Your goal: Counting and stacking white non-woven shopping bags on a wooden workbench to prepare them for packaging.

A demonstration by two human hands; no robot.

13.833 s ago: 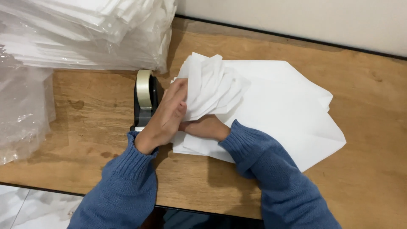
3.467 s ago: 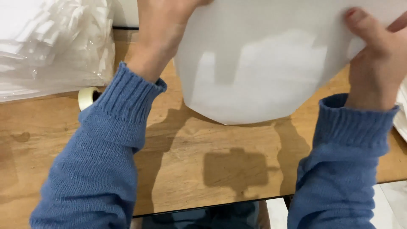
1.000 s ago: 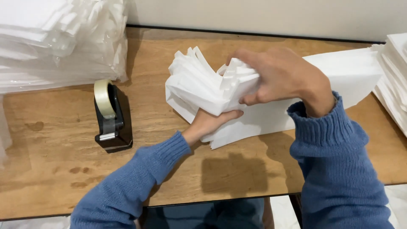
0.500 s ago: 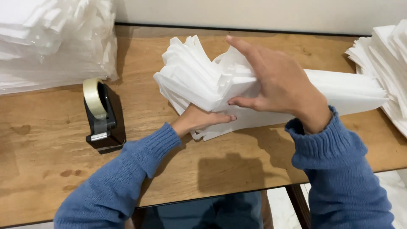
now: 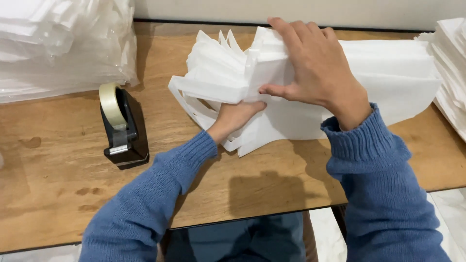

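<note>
Nearest the camera, two blue knit sleeves cross the front edge of the wooden worktop (image 5: 272, 194). Left hand (image 5: 235, 119) is tucked under a bundle of white fabric bags (image 5: 233, 80), fingers hidden beneath it — cannot tell if it grips or just props. Right hand (image 5: 313, 65) lies flat on top of the same bundle, fingers spread, thumb pressing the folded edge; released, pressing rather than clenched. Bundle sits mid-worktop, slightly right of centre, its handle loops fanned out to the left, its flat body stretching right toward the far edge. Black tape dispenser (image 5: 124, 128) with a pale tape roll stands left of the bundle, well apart from both hands. Far left — a stack of white bags in clear plastic (image 5: 63, 46). Far right edge: another white stack (image 5: 451, 63), just beside the bundle's end.
</note>
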